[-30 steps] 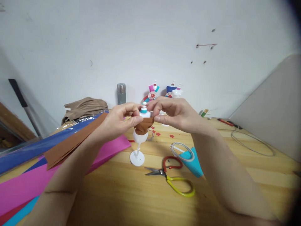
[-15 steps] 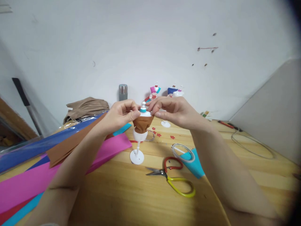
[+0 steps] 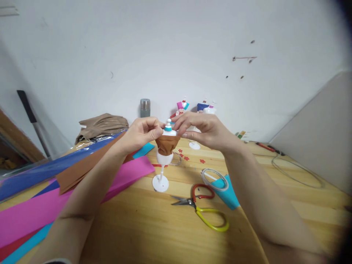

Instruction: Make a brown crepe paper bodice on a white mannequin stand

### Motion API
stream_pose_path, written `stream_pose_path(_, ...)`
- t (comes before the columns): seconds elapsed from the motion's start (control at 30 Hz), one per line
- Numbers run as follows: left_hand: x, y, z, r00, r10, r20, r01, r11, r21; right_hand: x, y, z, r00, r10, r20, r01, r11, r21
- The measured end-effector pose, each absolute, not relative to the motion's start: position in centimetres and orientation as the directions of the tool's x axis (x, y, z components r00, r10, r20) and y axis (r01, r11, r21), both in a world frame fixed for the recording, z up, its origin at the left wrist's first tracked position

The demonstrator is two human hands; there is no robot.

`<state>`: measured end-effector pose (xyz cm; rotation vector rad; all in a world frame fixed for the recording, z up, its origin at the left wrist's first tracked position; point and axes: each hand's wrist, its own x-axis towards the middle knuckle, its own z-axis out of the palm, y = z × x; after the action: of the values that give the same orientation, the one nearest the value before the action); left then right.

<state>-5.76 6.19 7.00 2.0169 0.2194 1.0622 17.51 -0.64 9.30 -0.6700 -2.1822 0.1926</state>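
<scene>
A miniature white dress form (image 3: 165,159) stands upright on a round base, with a turquoise band at its neck and a white knob on top. Brown sheet material (image 3: 166,143) is wrapped about its upper part, gathered and creased at the waist. My left hand (image 3: 145,131) pinches the top edge of the brown sheet on the left side. On the right side my right hand (image 3: 199,128) has its thumb and fingertips closed on the same edge. The fingertips partly hide what lies between them.
Scissors (image 3: 195,205) lie open-bladed in front, beside a tape roll (image 3: 214,179) on a turquoise piece (image 3: 231,194). Coloured sheets (image 3: 132,172) cover the left. Small red flowers (image 3: 202,161) lie behind; dressed forms (image 3: 202,107) and a thermos (image 3: 145,107) stand by the wall.
The whole view has shifted slightly. Both hands stay at the top edge of the brown sheet, with the right fingers moved only a little.
</scene>
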Motion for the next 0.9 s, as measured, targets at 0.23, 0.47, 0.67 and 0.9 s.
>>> stream_pose_path(0.23, -5.6, 6.2, 6.9, 0.603, 0.529, 0.597, -0.208, -0.619, 0.758, 17.4, -0.5, 9.7, -0.547, 0.538, 0.642, 0.418, 0.839, -0.348)
stream_pose_path(0.47, -5.4, 6.0, 6.9, 0.561, 0.549, 0.619, -0.188, -0.644, 0.741, 17.4, -0.8, 9.6, -0.506, 0.569, 0.648, 0.438, 0.817, -0.376)
stream_pose_path(0.67, -5.4, 6.1, 6.9, 0.587, 0.535, 0.607, -0.205, -0.628, 0.751, 17.6, -0.5, 9.0, -0.448, 0.579, 0.681, 0.479, 0.799, -0.364)
stream_pose_path(0.9, -5.3, 6.0, 6.9, 0.582, 0.526, 0.621, -0.205, -0.643, 0.737, 17.6, 0.0, 8.7, -0.458, 0.524, 0.718, 0.51, 0.816, -0.27)
